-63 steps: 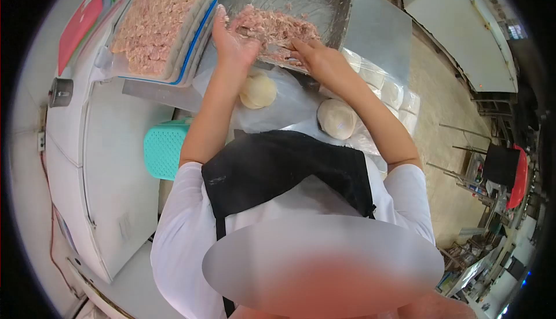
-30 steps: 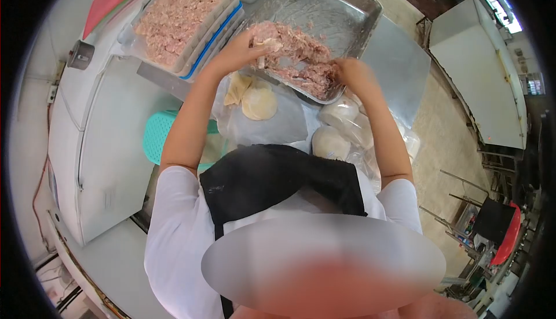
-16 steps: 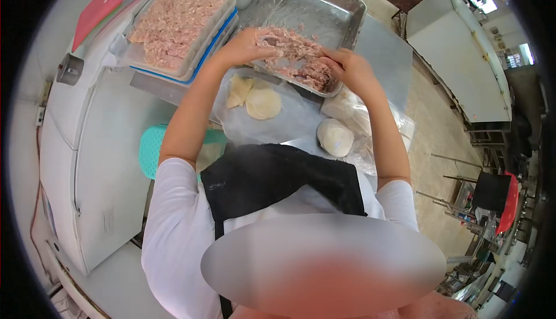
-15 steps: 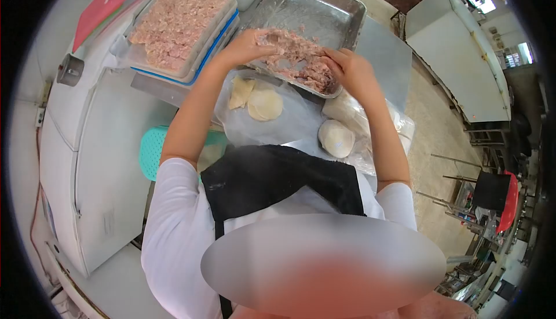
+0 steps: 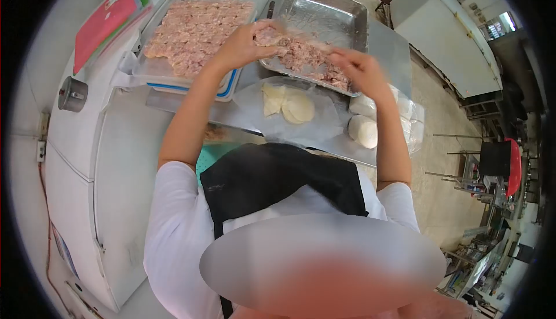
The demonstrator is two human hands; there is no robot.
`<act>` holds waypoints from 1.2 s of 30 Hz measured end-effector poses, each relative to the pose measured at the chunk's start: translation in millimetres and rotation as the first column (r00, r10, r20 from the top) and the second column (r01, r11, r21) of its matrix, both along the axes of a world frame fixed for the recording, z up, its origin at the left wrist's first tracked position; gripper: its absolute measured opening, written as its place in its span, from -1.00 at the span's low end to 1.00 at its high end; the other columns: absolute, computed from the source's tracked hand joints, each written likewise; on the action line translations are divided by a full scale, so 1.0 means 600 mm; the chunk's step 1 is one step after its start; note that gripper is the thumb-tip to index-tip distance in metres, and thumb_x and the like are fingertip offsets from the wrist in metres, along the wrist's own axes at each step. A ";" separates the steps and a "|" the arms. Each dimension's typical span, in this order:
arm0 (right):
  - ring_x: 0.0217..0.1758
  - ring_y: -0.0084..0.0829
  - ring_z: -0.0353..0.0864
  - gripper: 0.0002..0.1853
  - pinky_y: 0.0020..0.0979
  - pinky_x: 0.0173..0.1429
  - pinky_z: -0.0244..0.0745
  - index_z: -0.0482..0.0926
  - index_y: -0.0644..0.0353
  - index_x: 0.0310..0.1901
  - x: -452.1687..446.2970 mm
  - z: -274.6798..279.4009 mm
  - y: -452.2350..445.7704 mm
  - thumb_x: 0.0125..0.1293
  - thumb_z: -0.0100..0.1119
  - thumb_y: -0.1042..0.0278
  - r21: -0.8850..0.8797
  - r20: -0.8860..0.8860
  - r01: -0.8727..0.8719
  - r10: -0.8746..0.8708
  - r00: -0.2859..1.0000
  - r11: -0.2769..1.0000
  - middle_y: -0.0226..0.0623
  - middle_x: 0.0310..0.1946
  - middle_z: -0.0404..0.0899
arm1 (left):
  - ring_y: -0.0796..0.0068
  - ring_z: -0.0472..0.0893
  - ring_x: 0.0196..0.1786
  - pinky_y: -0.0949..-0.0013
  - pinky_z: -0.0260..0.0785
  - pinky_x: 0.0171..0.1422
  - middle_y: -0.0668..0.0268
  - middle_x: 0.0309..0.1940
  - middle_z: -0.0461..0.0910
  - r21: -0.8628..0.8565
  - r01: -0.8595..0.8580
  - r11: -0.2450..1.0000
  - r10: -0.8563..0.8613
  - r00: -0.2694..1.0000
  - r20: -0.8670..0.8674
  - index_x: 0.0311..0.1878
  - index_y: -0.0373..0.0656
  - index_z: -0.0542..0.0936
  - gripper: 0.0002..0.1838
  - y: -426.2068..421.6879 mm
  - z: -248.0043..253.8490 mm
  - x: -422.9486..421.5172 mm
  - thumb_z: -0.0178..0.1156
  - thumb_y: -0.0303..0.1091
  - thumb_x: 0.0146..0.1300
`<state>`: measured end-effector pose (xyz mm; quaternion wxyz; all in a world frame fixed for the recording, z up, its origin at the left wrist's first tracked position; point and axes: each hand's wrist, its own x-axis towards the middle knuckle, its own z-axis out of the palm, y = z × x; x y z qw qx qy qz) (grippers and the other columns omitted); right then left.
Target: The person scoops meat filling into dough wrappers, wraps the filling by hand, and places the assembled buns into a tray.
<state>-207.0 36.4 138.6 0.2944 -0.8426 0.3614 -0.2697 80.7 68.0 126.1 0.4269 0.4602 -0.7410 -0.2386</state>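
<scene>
Over the left rim of the metal tray (image 5: 364,26), my left hand (image 5: 243,48) is closed around a clump of minced meat (image 5: 267,34). My right hand (image 5: 364,71) is above the tray's right side, its fingertips smeared by motion; whether they hold anything is unclear. Loose minced meat (image 5: 307,55) is heaped along the near side of the tray between the hands. Just below the tray, thin pale round wrappers (image 5: 297,108) lie on a clear plastic sheet (image 5: 324,119). A folded wrapper piece (image 5: 272,99) overlaps them on the left.
Left of the tray, a plastic container with a blue edge (image 5: 227,87) holds rows of meat-filled dumplings (image 5: 200,29). Bagged white rounds (image 5: 363,131) sit at the table's right front. A metal cup (image 5: 73,94) and red and green boards (image 5: 104,23) are on the white freezer (image 5: 81,139).
My left hand has lifted off the meat with a clump in it. My right hand has moved right, away from the meat. The camera view has shifted slightly.
</scene>
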 end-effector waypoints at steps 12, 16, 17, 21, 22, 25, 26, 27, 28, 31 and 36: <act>-0.15 -0.45 0.61 -0.67 -0.45 -0.02 0.45 0.59 0.33 -0.01 0.051 -0.020 0.040 0.32 0.18 0.27 0.049 -0.025 0.170 -0.169 0.985 0.984 -0.15 -0.14 0.67 | 0.25 0.57 -0.10 0.32 0.39 0.02 0.14 -0.19 0.60 0.115 -0.263 0.958 0.242 0.955 0.171 0.00 -0.22 0.54 -0.43 0.072 0.018 0.271 0.40 -0.06 -0.03; -0.18 -0.62 0.50 -0.67 -0.56 -0.07 0.37 0.59 0.33 0.01 0.037 -0.078 0.040 0.34 0.18 0.26 0.207 -0.013 0.263 -0.266 0.964 0.942 -0.35 -0.24 0.63 | 0.20 0.55 0.02 0.30 0.36 0.13 0.05 0.00 0.55 0.042 -0.494 0.868 0.437 0.803 0.405 0.17 -0.19 0.46 -0.35 0.131 -0.010 0.397 0.35 -0.11 0.02; -0.26 -0.68 0.45 -0.66 -0.60 -0.18 0.34 0.58 0.33 0.02 0.029 -0.096 0.035 0.35 0.16 0.26 0.231 0.003 0.272 -0.280 0.960 0.934 -0.45 -0.31 0.59 | 0.20 0.55 0.07 0.29 0.35 0.18 0.02 0.06 0.53 0.061 -0.522 0.851 0.432 0.762 0.482 0.23 -0.17 0.43 -0.33 0.136 -0.022 0.414 0.34 -0.12 0.03; -0.12 -0.57 0.55 -0.67 -0.53 0.01 0.41 0.59 0.33 0.01 0.043 -0.086 0.042 0.33 0.19 0.26 0.228 0.002 0.306 -0.315 0.949 0.924 -0.28 -0.17 0.67 | 0.15 0.50 0.17 0.25 0.33 0.23 0.02 0.14 0.49 0.191 -0.519 0.833 0.359 0.770 0.528 0.31 -0.13 0.35 -0.27 0.151 -0.040 0.410 0.30 -0.14 0.03; -0.14 -0.58 0.54 -0.67 -0.53 -0.01 0.41 0.59 0.33 0.00 0.047 -0.086 0.042 0.33 0.19 0.26 0.243 0.018 0.303 -0.316 0.948 0.922 -0.30 -0.19 0.67 | 0.14 0.49 0.18 0.24 0.32 0.24 0.02 0.15 0.48 0.163 -0.507 0.846 0.350 0.760 0.548 0.33 -0.11 0.32 -0.25 0.146 -0.048 0.409 0.30 -0.14 0.03; -0.20 -0.61 0.51 -0.67 -0.55 -0.06 0.40 0.59 0.33 0.00 0.055 -0.085 0.035 0.34 0.17 0.27 0.287 0.035 0.299 -0.322 0.946 0.910 -0.37 -0.25 0.65 | 0.10 0.47 0.20 0.23 0.32 0.25 0.02 0.19 0.45 0.208 -0.496 0.843 0.276 0.730 0.625 0.38 -0.08 0.25 -0.21 0.130 -0.048 0.397 0.27 -0.17 0.04; -0.22 -0.62 0.49 -0.67 -0.56 -0.09 0.40 0.59 0.34 0.01 0.057 -0.085 0.033 0.34 0.17 0.27 0.307 0.017 0.303 -0.324 0.946 0.902 -0.39 -0.27 0.64 | 0.09 0.47 0.21 0.22 0.32 0.25 0.02 0.20 0.44 0.244 -0.498 0.832 0.240 0.720 0.651 0.39 -0.07 0.23 -0.20 0.124 -0.047 0.391 0.26 -0.18 0.04; -0.25 -0.64 0.48 -0.68 -0.57 -0.11 0.39 0.59 0.34 0.01 0.058 -0.084 0.031 0.34 0.17 0.27 0.326 0.001 0.307 -0.325 0.946 0.894 -0.41 -0.29 0.63 | 0.07 0.47 0.21 0.22 0.32 0.26 0.01 0.21 0.43 0.247 -0.497 0.832 0.236 0.719 0.654 0.40 -0.08 0.22 -0.21 0.118 -0.052 0.385 0.25 -0.19 0.05; -0.26 -0.65 0.46 -0.67 -0.58 -0.12 0.39 0.59 0.34 0.01 0.059 -0.084 0.033 0.34 0.17 0.27 0.324 -0.003 0.299 -0.315 0.949 0.898 -0.42 -0.30 0.61 | 0.06 0.46 0.20 0.21 0.32 0.26 -0.01 0.22 0.42 0.251 -0.496 0.831 0.229 0.717 0.658 0.40 -0.09 0.21 -0.21 0.113 -0.061 0.378 0.23 -0.21 0.06; -0.28 -0.66 0.44 -0.67 -0.58 -0.15 0.37 0.59 0.34 0.01 0.052 -0.086 0.036 0.35 0.16 0.26 0.327 -0.027 0.285 -0.292 0.956 0.901 -0.44 -0.32 0.59 | 0.05 0.45 0.22 0.22 0.27 0.30 -0.02 0.24 0.39 0.275 -0.435 0.857 0.188 0.763 0.619 0.41 -0.12 0.19 -0.23 0.102 -0.072 0.370 0.19 -0.26 0.09; -0.28 -0.62 0.45 -0.66 -0.53 -0.15 0.39 0.59 0.34 -0.01 0.002 -0.114 0.016 0.35 0.15 0.24 0.293 0.005 0.229 -0.241 0.971 0.928 -0.42 -0.34 0.60 | 0.15 0.33 0.34 0.29 0.11 0.41 0.01 0.31 0.32 0.354 -0.350 0.868 0.180 0.883 0.433 0.42 -0.16 0.17 -0.29 0.121 -0.058 0.377 0.10 -0.32 0.17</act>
